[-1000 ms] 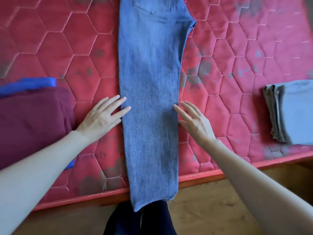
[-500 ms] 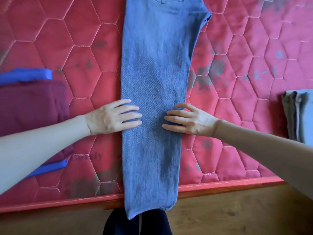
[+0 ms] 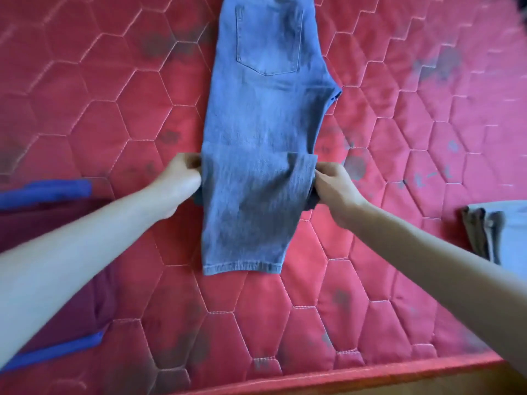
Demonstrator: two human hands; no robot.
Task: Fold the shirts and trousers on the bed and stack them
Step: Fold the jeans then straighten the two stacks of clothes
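Fingers of both hands are curled tight onto the jeans point(image 3: 256, 132), one hand at each side edge. On the left hand point(image 3: 182, 173) the fingertips are tucked out of sight where they meet the denim, so only the knuckles and the back of the hand show. The right hand point(image 3: 332, 181) pinches the opposite edge in the same way, thumb on top, with the rest of its fingers hidden behind the cloth.

Between the two hands the denim is doubled over. A lower flap hangs or lies toward the near side with its hem point(image 3: 241, 267) showing as a stitched band, and whether that flap rests on the mattress point(image 3: 399, 143) or is lifted just off it cannot be told. What lies under the fold is covered. Farther away the jeans lie flat on the red quilted mattress, back pocket point(image 3: 268, 41) facing up. Their top end is cut off by the upper border of the view.

At the left border a maroon garment point(image 3: 57, 295) with blue cloth point(image 3: 42, 191) showing at its far and near edges lies partly under the left forearm; it runs out of view, so its shape is unclear. At the right border sits a folded pile point(image 3: 493, 232), pale blue over tan layers, also cut off. Much of the view is soft with blur, worst in the far right corner. The mattress's near edge point(image 3: 342, 379) shows as a red piped band.
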